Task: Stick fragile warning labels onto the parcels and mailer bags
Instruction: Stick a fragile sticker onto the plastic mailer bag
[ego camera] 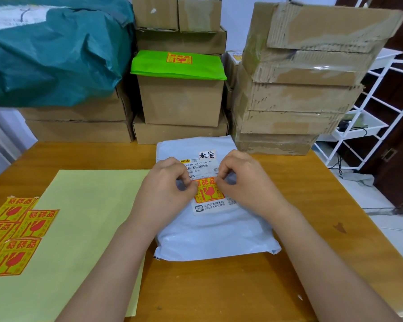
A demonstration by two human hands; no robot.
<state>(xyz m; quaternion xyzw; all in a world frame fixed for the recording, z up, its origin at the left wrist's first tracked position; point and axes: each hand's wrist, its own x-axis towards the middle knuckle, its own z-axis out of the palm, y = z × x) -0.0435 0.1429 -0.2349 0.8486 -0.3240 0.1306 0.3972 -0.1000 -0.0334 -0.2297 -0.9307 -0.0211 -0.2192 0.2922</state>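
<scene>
- Grey plastic mailer bag (215, 231) lies flat mid-desk (289, 228), near the person, for easy pressing.
- Left hand (165, 189) and right hand (240, 180): each grip narrow, pinching a top corner of the orange-yellow fragile label (208, 191), likely keeping it square over the shipping slip.
- Spare labels (14, 231) wait near left on a pale yellow sheet (84, 228).

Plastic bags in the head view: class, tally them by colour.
Dark teal crumpled plastic bag: 1
Bright green flat plastic bag: 1
Pale grey plastic mailer bag: 1
Total: 3
</scene>
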